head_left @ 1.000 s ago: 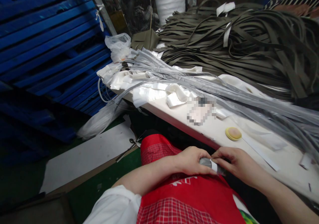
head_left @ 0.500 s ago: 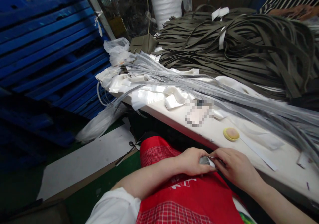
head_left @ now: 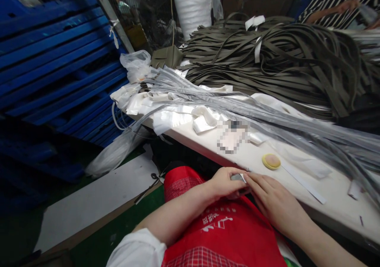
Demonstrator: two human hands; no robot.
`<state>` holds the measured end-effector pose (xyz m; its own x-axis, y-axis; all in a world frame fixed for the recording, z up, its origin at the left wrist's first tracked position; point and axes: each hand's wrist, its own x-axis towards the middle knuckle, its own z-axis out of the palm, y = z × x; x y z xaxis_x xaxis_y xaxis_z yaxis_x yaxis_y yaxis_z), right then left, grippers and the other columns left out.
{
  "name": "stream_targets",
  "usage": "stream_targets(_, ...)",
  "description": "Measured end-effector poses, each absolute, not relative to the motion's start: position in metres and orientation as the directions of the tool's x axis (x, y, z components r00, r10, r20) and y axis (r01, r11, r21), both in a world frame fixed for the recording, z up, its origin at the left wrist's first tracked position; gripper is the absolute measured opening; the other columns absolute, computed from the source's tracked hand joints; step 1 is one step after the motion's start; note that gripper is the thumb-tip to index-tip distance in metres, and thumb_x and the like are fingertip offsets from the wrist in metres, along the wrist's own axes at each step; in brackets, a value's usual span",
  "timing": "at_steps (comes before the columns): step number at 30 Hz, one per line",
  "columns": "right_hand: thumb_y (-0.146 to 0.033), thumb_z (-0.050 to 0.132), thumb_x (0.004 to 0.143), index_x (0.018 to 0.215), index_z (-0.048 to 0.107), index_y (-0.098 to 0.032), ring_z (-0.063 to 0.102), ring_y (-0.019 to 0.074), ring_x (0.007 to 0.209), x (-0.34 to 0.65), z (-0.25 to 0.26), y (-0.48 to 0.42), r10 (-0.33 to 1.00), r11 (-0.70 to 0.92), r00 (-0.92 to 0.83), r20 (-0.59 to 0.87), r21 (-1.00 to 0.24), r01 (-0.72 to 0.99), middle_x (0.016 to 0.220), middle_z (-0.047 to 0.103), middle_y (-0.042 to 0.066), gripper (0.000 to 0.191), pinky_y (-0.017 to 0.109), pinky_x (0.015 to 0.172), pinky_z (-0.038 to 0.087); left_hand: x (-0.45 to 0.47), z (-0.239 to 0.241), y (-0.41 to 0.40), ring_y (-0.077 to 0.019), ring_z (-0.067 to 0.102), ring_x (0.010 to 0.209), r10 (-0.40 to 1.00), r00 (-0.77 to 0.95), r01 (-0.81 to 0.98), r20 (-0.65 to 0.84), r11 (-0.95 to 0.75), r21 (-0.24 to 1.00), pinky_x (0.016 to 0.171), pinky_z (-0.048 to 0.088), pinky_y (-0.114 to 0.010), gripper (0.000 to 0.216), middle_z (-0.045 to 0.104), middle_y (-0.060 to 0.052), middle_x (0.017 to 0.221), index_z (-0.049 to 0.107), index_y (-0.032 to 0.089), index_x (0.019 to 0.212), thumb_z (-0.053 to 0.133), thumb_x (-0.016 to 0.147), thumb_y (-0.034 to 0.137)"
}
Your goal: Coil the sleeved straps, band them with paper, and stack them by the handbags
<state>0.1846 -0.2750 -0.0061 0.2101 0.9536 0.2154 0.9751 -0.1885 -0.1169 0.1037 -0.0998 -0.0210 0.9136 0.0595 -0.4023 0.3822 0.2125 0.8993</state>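
Low over the red apron [head_left: 219, 219], my two hands meet in front of the table edge. My left hand [head_left: 224, 183] is curled round a small grey-and-white bundle [head_left: 238, 177]; only its top shows between thumb and fingers, so its kind is unclear. Against its right end lie the fingers of my right hand [head_left: 270, 194], pressed together and touching the left fingertips. Nearest on the white table [head_left: 252, 156] is a round yellow-rimmed disc [head_left: 271, 161]. A thin white strip [head_left: 304, 183] lies beside it.
Long grey plastic-wrapped strips [head_left: 267, 112] run across the table. Behind them is a heap of dark olive straps [head_left: 282, 61]. Blue pallets [head_left: 59, 61] are stacked at left, near a white board [head_left: 101, 199]. A person in a striped top [head_left: 329, 2] works at the far right.
My right fingers have gone from a bent pinch to lying straighter against the bundle. Both hands sit slightly higher and further left. More of the co-worker shows as the view shifts.
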Motion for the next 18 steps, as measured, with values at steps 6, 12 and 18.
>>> stream_targets(6, -0.011, 0.048, 0.090, 0.129, 0.054, -0.013, 0.059, 0.0255, 0.109, 0.175, 0.007, -0.280, 0.890, -0.302, 0.367, 0.271, -0.251, 0.919, 0.124, 0.062, 0.014, 0.040, 0.042, 0.095, 0.050, 0.114, -0.011, -0.105, -0.0080, 0.053, 0.046, 0.083, 0.895, 0.383, -0.439, 0.364, 0.849, 0.046, 0.045, -0.020, 0.060, 0.071, -0.009, 0.079, 0.071, 0.009, 0.110, 0.075, 0.067, 0.051)
stream_targets(12, -0.021, 0.056, 0.088, 0.110, 0.065, -0.019, 0.063, 0.0235, 0.101, 0.216, 0.035, -0.399, 0.388, -0.756, 0.710, 0.588, -0.237, 0.610, 0.106, 0.070, 0.010, 0.023, 0.039, 0.094, 0.048, 0.121, -0.018, -0.094, -0.0289, 0.070, 0.091, 0.004, 0.906, 0.382, -0.423, 0.420, 0.823, 0.085, 0.055, -0.038, 0.060, 0.073, -0.017, 0.102, 0.070, 0.011, 0.110, 0.084, 0.062, 0.044)
stream_targets(18, -0.039, 0.054, 0.079, 0.079, 0.073, -0.017, 0.059, 0.0400, 0.103, 0.248, 0.031, -0.567, -0.452, -0.809, 0.843, 0.291, -0.532, -0.250, 0.097, 0.070, 0.018, 0.028, 0.057, 0.096, 0.038, 0.123, -0.023, -0.099, -0.0347, 0.065, 0.108, 0.083, 0.884, 0.399, -0.461, 0.381, 0.834, 0.092, 0.054, -0.039, 0.061, 0.071, -0.015, 0.112, 0.073, 0.015, 0.105, 0.084, 0.056, 0.051)
